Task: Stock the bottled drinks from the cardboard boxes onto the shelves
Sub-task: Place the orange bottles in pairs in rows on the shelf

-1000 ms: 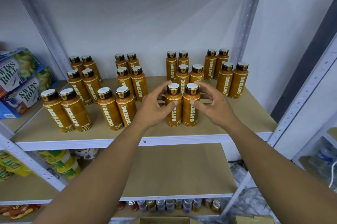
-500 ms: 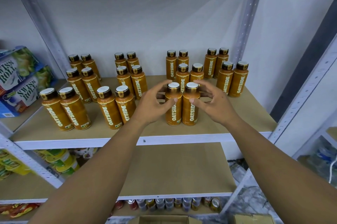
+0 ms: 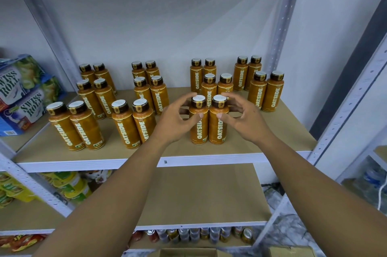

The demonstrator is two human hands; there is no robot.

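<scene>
On beige shelf board (image 3: 278,137), left hand (image 3: 173,123) gripped one orange plastic bottle (image 3: 198,131); right hand (image 3: 245,120) gripped the touching orange twin bottle (image 3: 218,131).

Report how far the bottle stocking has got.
Done: twenty Oatside bottles stand in pairs on the bottle shelf. In hand: the left hand and right hand each grip one bottle of the front pair, which stands on the shelf in the third row. Left: the rightmost row has no front pair; the cardboard boxes below hide their contents.
</scene>
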